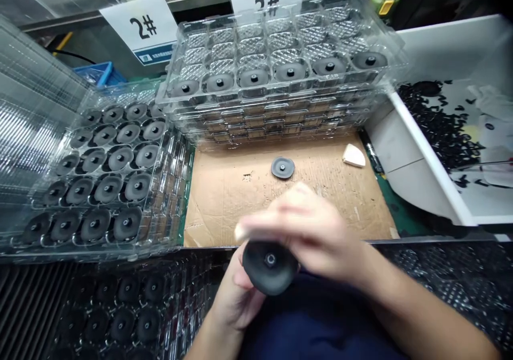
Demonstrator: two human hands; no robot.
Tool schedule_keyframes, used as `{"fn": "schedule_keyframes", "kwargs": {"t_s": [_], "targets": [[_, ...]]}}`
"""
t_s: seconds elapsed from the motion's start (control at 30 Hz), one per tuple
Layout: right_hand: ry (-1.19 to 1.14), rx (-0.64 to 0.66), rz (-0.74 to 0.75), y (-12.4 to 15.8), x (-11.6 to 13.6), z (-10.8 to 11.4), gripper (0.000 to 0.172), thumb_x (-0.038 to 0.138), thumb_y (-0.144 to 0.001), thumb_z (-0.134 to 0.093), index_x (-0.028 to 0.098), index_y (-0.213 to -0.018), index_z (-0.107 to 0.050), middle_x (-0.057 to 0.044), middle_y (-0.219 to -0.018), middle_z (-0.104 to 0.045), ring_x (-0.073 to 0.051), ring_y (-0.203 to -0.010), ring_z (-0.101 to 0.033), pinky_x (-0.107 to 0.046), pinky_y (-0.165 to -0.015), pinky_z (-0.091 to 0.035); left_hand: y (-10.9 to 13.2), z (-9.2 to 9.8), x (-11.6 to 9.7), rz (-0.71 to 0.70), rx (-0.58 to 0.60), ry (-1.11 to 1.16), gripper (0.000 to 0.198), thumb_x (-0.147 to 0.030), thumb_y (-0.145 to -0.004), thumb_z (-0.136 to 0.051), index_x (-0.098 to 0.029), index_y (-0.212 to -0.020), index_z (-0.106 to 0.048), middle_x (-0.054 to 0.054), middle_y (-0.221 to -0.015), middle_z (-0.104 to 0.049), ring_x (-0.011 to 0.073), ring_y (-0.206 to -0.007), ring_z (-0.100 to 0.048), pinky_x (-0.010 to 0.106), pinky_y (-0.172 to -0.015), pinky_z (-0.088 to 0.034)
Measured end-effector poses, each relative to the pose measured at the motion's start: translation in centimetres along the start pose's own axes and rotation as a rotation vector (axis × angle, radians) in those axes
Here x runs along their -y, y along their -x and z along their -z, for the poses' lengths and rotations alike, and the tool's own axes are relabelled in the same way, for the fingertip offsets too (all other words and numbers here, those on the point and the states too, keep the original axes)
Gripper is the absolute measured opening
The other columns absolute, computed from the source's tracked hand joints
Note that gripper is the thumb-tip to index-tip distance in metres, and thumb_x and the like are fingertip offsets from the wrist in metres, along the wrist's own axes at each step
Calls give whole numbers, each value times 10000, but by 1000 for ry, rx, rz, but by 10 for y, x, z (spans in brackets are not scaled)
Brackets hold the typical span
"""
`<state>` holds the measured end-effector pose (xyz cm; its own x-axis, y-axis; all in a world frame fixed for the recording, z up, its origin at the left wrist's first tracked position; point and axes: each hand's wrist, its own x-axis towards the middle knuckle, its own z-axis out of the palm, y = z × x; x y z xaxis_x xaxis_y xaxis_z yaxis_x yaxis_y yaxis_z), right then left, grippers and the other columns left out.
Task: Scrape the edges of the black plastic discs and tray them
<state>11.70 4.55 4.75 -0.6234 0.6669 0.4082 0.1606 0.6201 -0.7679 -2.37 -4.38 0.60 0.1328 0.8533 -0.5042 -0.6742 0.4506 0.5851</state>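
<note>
A round black rubber-looking disc [269,274] with a small raised hub is held up in front of my body. My left hand [239,296] grips it at its lower left edge, the thumb at the rim and the other fingers partly hidden behind it. Over its upper edge lies my right hand [308,226], smeared by motion, so whether it grips anything is unclear. A second black disc [282,167] rests on the brown cardboard [228,189] just beyond my hands.
Stacked clear plastic trays [276,95] stand behind the cardboard, black discs in the top tray's front row. More disc-filled trays [154,210] are at left, with others below. On the right, a white bin [436,173] holds black scraps. A small whitish piece [354,155] lies on the cardboard.
</note>
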Motion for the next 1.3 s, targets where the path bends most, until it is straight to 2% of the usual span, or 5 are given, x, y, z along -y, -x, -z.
{"fn": "schedule_keyframes", "kwargs": {"t_s": [0.3,0.47,0.73,0.97,1.3], "targets": [[-65,-24,-476,25,-98,-69,282,97,-816,-513,180,-1017,-693,-103,-1052,-609,-212,-982,-587,-399,-844,-478,1,1,-6,65,247,351,528,-540,-620,-692,-256,-1065,-678,28,-1037,-729,225,-944,-687,306,-825,-550],[-97,-123,-496,37,-77,-55,272,149,-881,-441,190,-1034,-661,-87,-1036,-623,-196,-1008,-583,-376,-862,-476,1,7,-9,41,201,277,494,-605,-753,-532,-291,-1116,-645,19,-1068,-710,232,-921,-696,325,-799,-551],[-88,-218,-612,66,-59,-40,201,242,-863,-509,193,-889,-702,-68,-849,-671,-190,-806,-627,-321,-682,-513,-15,19,0,-761,149,-848,1093,10,-648,-713,-468,-1403,-84,50,-1240,-567,254,-1137,-542,463,-973,-405],[-378,-277,-667,67,-21,-18,118,278,-818,-635,233,-910,-695,-29,-820,-695,-145,-740,-639,-251,-639,-515,-13,19,-2,-674,188,-990,1130,-94,-679,-735,-459,-1400,54,63,-1212,-536,243,-1123,-538,452,-999,-376],[-936,196,-787,41,-3,1,159,208,-728,-728,189,-885,-713,4,-761,-698,-91,-674,-629,-218,-659,-508,0,20,-3,-426,224,-744,1042,-297,-654,-775,-291,-1443,-93,55,-1077,-641,235,-992,-618,367,-973,-379]]}}
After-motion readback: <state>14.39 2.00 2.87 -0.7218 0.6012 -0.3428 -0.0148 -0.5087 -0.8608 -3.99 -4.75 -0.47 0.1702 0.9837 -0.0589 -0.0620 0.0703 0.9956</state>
